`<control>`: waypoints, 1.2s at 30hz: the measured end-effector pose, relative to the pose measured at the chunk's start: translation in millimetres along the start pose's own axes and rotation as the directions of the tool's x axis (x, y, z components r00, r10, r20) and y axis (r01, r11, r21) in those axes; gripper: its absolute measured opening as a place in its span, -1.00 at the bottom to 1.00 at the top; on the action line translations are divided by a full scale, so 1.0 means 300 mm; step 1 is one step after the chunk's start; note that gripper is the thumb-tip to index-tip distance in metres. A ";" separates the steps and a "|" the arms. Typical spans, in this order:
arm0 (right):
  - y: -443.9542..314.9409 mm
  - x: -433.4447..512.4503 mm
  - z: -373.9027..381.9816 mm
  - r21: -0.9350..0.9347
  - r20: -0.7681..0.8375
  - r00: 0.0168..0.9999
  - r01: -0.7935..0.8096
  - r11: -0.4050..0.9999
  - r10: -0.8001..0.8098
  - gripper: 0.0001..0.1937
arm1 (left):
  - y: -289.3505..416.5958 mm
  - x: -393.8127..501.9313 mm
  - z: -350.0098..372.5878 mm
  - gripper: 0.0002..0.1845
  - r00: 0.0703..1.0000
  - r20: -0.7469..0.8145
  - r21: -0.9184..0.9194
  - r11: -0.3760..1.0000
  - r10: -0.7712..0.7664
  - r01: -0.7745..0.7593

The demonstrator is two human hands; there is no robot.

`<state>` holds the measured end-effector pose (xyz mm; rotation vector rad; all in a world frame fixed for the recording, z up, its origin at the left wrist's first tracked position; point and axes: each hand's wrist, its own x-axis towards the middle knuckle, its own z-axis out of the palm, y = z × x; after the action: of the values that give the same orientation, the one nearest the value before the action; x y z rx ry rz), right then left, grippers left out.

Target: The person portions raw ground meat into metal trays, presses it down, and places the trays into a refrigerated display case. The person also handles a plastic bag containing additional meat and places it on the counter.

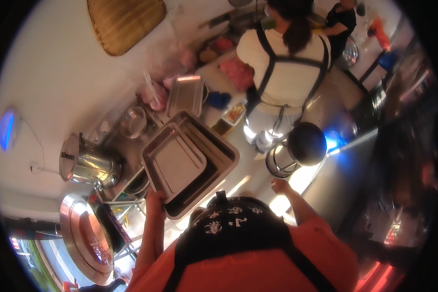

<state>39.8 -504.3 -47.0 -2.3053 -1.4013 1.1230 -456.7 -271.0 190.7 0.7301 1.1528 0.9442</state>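
My left hand (155,200) grips the near left edge of a large rectangular metal tray (219,149). A smaller metal tray (175,160) lies inside it, and both appear to hold no food. The trays tilt in front of me, left of centre. My right hand (279,186) hangs at the right of my black apron, away from the trays. Its fingers look curled; whether anything small is in them is not clear. Beyond the held trays another metal tray (185,95) rests on the counter by a plastic bag (154,95).
A person (288,69) in a white shirt stands ahead; another person (341,23) in black is farther off. A round stool (306,144) stands ahead of my right hand. On the left are a lidded steel pot (95,164), a steel bowl (133,122) and a wide metal pan (87,237).
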 end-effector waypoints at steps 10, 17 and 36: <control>-0.397 0.398 -0.224 0.224 0.163 0.987 -0.044 0.974 0.007 -0.57 | 0.025 0.462 0.334 -0.32 0.997 0.077 0.222 0.974 0.017 -0.034; -0.322 0.601 -0.409 0.121 0.107 0.981 -0.176 0.977 0.164 -0.58 | 0.059 0.905 0.530 -0.40 0.983 0.169 0.385 0.914 0.065 -0.127; -0.188 1.749 -0.934 0.270 -0.592 0.782 -0.037 0.962 0.196 -0.45 | 0.215 1.170 0.799 -0.23 0.978 -0.129 0.480 0.873 0.166 -0.085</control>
<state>332.6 15.1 -84.4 -2.2870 -0.8235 0.4407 -197.7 71.1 162.8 1.1497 1.5261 0.8484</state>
